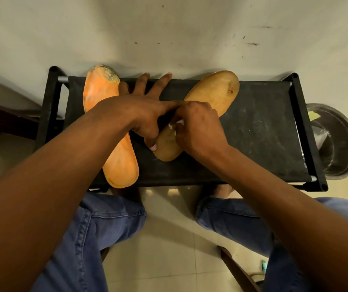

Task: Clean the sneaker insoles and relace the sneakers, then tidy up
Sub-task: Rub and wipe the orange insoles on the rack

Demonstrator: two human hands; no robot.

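Observation:
Two insoles lie on a black fabric shelf (253, 133). The orange insole (99, 91) is at the left, its far tip stained grey. The tan insole (215, 91) lies diagonally in the middle. My left hand (145, 110) presses on the tan insole's middle, thumb at its near edge, the other fingers spread straight toward the wall. My right hand (196, 129) is curled round a small white wad (177, 124) and holds it against the tan insole. No sneakers or laces are in view.
A metal bowl (342, 144) with a yellow scrap and a plastic piece stands on the floor right of the shelf. The wall is close behind the shelf. My knees in blue jeans are below, over a tiled floor. A dark wooden leg (236, 268) shows at lower right.

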